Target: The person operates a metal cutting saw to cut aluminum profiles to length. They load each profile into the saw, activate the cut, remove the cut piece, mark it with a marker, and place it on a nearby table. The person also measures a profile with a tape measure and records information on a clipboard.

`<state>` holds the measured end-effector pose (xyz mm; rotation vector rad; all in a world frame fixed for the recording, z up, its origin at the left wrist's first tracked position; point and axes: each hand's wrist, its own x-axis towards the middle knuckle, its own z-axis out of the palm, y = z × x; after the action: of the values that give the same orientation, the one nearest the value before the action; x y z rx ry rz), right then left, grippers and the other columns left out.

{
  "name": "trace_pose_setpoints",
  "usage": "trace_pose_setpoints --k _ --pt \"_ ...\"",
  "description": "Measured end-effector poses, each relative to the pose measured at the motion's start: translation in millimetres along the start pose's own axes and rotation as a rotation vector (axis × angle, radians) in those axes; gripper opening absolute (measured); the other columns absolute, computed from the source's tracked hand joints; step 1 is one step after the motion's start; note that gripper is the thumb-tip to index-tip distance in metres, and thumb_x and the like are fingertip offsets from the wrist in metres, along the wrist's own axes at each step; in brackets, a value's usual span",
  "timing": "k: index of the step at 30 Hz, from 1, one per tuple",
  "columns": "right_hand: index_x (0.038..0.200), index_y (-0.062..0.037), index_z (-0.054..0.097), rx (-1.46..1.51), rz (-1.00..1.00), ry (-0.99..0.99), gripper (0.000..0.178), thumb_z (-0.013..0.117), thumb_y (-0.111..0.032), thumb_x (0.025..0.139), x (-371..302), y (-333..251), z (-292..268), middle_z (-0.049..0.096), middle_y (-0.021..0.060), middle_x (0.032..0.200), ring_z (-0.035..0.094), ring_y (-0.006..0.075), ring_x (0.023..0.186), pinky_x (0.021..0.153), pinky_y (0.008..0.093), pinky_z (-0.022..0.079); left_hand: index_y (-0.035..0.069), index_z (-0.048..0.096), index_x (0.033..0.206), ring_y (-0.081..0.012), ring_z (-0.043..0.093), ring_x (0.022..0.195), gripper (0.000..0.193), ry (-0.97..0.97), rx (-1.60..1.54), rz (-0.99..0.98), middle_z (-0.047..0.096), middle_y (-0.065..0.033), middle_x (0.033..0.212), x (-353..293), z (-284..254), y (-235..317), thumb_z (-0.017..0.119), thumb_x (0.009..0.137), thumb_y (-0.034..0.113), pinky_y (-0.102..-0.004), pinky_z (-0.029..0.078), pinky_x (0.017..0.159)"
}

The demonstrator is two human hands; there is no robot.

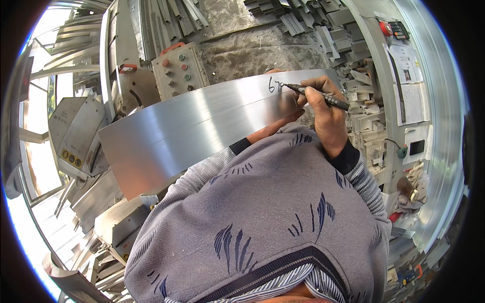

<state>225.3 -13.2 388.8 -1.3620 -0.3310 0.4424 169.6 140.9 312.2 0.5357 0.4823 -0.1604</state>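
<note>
A long, shiny aluminium profile (172,131) lies across in front of me, its broad brushed face up and a thin seam along it. My right hand (328,111) is closed round a black marker pen (323,97), whose tip touches the profile near its right end. Fresh black handwriting (275,86) stands by the tip. From beneath, my left hand (280,124) grips the profile; its wrist shows at the near edge and a bit of finger at the far edge. The rest of that hand is hidden under the metal.
Beyond the profile stands a control box (179,70) with coloured buttons. Cut metal offcuts (369,121) are stacked to the right, and long strips (169,20) lie at the far left. Machine housings (78,134) flank my left side. Papers (406,70) lie on the right-hand ledge.
</note>
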Motion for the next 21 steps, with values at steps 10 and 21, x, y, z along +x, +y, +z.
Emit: trace_pose_setpoints --k 10,21 --pt "0.103 -0.0006 0.064 0.014 -0.005 0.013 0.018 0.059 -0.017 0.097 -3 7 2 0.067 0.0041 0.081 0.063 0.009 0.079 0.075 0.0248 0.052 0.009 0.058 0.12 -0.013 0.061 0.105 0.023 -0.059 0.294 0.115 0.062 -0.0038 0.111 -12 -8 -7 0.06 0.099 0.018 -0.0296 0.053 0.09" --pt "0.102 -0.0004 0.063 0.093 -0.038 -0.15 0.014 0.054 -0.009 0.095 -14 0 8 0.069 0.0064 0.083 0.065 0.0108 0.079 0.076 0.027 0.054 0.007 0.064 0.118 -0.013 0.06 0.103 0.025 -0.179 0.701 0.061 0.065 -0.0048 0.114 -33 -16 9 0.052 0.105 0.025 -0.0312 0.052 0.088"
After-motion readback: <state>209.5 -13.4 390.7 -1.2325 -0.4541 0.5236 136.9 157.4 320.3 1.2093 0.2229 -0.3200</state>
